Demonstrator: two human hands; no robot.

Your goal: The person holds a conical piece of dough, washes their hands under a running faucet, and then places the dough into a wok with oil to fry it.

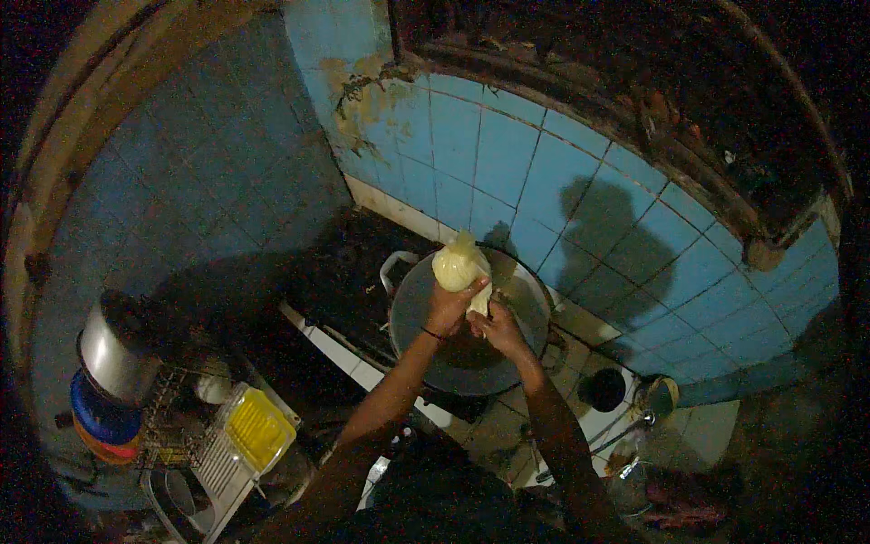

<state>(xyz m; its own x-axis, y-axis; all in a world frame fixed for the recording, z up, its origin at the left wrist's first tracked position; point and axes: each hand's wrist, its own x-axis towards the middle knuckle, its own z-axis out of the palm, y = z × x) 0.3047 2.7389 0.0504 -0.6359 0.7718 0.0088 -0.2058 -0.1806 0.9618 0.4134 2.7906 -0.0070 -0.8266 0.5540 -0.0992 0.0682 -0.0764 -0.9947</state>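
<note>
Over a wide metal pot (410, 313) I hold a pale yellow plastic bag (459, 265), rounded and full at its top. My left hand (450, 308) is closed round the lower part of the bag. Just to its right, my right hand (500, 328) pinches the narrow, loose end of the same bag. What fills the bag is too blurred to name. Both forearms reach up across the pot's near rim and hide part of its inside, where the contents look dark and unclear.
A dark stove top (362, 272) lies left of the pot, by a blue tiled wall (507, 154). Far left are a metal pot (113, 354), blue bowl (101, 408) and yellow tray (258, 426). On the right counter are a dark round opening (603, 388) and a long-handled utensil (625, 433).
</note>
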